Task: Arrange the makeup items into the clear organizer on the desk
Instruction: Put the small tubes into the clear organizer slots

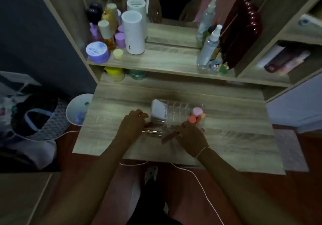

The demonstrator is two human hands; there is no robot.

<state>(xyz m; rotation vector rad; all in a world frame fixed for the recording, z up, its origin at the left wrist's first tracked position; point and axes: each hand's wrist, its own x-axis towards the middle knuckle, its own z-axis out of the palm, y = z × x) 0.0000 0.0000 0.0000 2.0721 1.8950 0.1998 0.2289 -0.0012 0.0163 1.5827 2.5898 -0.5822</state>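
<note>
Surroundings: A wooden desk (226, 137) in dim light, a raised shelf (165, 61) along its far edge. 2 white cylinders (133, 33), a lilac-lidded jar (97, 52) and bottles crowd the shelf's left end; 2 clear spray bottles (208, 48) and a dark red beaded frame (241, 31) stand at its right end.
Obstructions: Both hands lie in front of the clear organizer (176, 114), covering its near edge.
Organizer: Mid-desk, a gridded clear box. A white case (158, 110) fills its left compartment; a pink round item (197, 111) and an orange one (192, 119) sit at its right end.
Left hand (133, 122): Fingers curled together over slim tubes (153, 132) lying on the desk; grip cannot be told.
Right hand (190, 136): Fingers clamped on a brown slender stick (169, 136), angled toward the desk's near edge.
Room: A white bin (79, 109) stands beside the desk's left edge; reddish floor below.
</note>
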